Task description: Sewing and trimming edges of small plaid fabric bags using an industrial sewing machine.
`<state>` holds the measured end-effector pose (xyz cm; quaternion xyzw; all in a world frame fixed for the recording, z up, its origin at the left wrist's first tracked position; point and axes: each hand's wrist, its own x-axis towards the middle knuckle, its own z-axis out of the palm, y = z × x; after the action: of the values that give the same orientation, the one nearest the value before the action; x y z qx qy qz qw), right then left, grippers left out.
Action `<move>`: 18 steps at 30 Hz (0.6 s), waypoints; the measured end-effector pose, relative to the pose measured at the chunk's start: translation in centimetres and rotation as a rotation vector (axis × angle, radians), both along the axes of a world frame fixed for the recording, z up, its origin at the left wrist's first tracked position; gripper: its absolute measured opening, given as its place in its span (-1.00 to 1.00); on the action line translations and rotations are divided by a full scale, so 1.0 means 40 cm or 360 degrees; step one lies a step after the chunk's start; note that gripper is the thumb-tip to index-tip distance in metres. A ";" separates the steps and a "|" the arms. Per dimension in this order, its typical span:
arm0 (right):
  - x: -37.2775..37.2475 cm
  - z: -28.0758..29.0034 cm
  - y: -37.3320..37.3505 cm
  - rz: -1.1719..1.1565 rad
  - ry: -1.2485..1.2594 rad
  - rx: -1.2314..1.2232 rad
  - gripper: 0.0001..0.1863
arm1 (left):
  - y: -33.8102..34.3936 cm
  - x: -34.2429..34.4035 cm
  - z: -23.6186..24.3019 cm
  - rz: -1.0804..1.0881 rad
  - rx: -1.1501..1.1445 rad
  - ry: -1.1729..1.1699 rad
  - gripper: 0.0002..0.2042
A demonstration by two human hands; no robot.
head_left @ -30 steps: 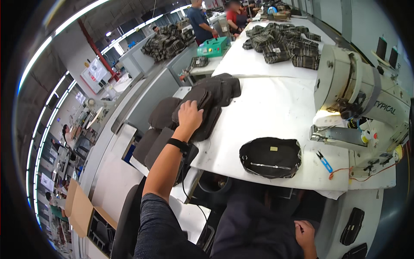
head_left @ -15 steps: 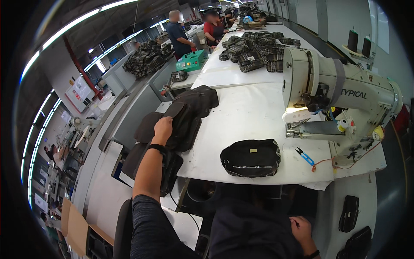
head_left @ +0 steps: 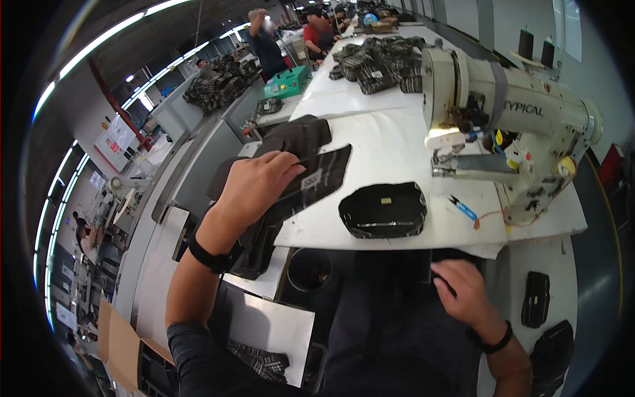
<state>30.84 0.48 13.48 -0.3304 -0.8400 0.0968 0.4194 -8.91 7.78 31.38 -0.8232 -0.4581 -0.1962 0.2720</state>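
Observation:
My left hand (head_left: 259, 180) is closed on the edge of a dark fabric panel (head_left: 331, 173) with faint pale stripes and a small white label. The panel is lifted at a tilt above a pile of dark brown fabric pieces (head_left: 301, 131) on the table's left side. My right hand (head_left: 461, 289) is in front of the table edge above my lap, fingers loosely bent and apart, holding nothing. Between the hands, on the white table (head_left: 377, 142), lies a black fabric pouch (head_left: 383, 221), its opening upward and a small pale tag inside.
A sewing machine (head_left: 529, 109) stands at the right, with blue thread snips (head_left: 463, 207) beside it. Plaid pouches (head_left: 377, 63) are heaped farther back, near a green box (head_left: 288, 83). Dark pouches (head_left: 536, 300) lie at lower right. Two people stand beyond the table.
My left hand has lifted a dark panel off the pile and brought it nearer and to the right. My right hand has risen from my lap toward the table edge, its fingers loosening.

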 end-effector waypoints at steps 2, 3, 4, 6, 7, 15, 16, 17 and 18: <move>-0.046 0.119 0.006 0.0026 -0.0019 0.0286 -0.60 | -0.100 0.083 0.008 -0.0246 -0.0405 0.0013 -0.85; -0.065 0.171 0.008 0.0038 -0.0039 0.0393 -0.54 | -0.130 0.121 0.007 -0.0388 -0.0382 0.0061 -0.86; -0.087 0.209 0.011 0.0134 -0.0016 0.0355 -0.52 | -0.166 0.155 0.010 -0.0445 -0.0434 0.0119 -0.85; -0.115 0.228 0.012 0.0379 -0.0005 0.0192 -0.51 | -0.228 0.200 -0.004 -0.0566 -0.0517 0.0080 -0.81; -0.118 0.224 0.016 0.0507 -0.0021 0.0070 -0.53 | -0.235 0.215 -0.016 -0.0647 -0.0545 -0.0015 -0.78; -0.100 0.155 0.101 0.0753 0.0044 -0.0964 -0.84 | -0.108 0.223 -0.139 -0.0745 -0.1306 -0.0504 -0.78; -0.102 0.143 0.133 0.0715 -0.0015 -0.1052 -0.82 | -0.073 0.217 -0.160 -0.0761 -0.1390 -0.0645 -0.83; -0.104 0.132 0.172 0.0679 -0.0075 -0.1139 -0.79 | -0.030 0.212 -0.165 -0.0720 -0.1461 -0.0651 -0.88; -0.117 0.120 0.211 0.0695 0.0011 -0.1180 -0.76 | 0.012 0.195 -0.188 -0.0711 -0.1450 -0.0656 -0.89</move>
<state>26.14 8.91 18.28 -0.2729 -0.7973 0.4796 0.2448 -1.10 8.26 23.85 -0.8795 -0.3545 -0.1882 -0.2556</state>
